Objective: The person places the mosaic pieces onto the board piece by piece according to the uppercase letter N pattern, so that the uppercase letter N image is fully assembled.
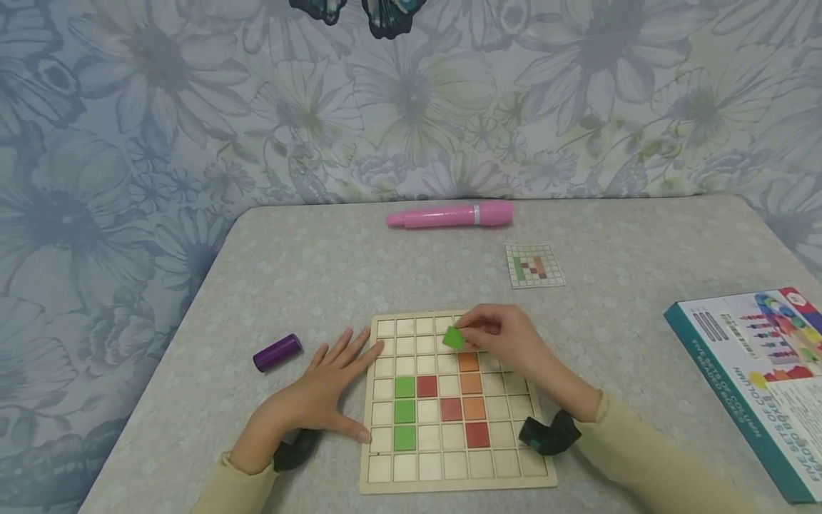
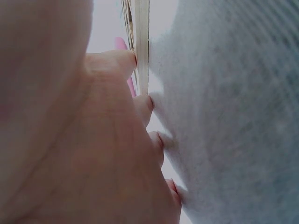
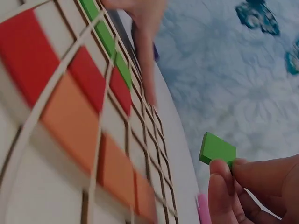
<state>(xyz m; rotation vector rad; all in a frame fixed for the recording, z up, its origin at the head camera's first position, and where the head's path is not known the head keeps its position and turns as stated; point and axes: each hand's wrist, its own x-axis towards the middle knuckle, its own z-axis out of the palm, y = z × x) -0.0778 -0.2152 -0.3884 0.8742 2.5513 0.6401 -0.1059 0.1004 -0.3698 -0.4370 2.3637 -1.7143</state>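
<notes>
A pale wooden grid board (image 1: 430, 468) lies flat on the table. Three green tiles (image 1: 404, 411) form a column at its left. Three red tiles (image 1: 451, 409) run diagonally down to the right, and three orange tiles (image 1: 471, 383) show in a column near the right hand. My right hand (image 1: 507, 339) pinches a loose green square tile (image 3: 218, 148) between thumb and fingertips, held above the board's upper part. With fingers spread, my left hand (image 1: 321, 392) rests beside the board; its thumb and index finger touch the left edge. Part of the board is hidden under the right hand.
A small printed pattern card (image 1: 535, 265) lies beyond the board. Behind it is a pink pen-shaped object (image 1: 449, 215) by the wall. A purple cylinder (image 1: 277, 353) lies left of the left hand. A printed box (image 1: 751, 385) sits at the table's right.
</notes>
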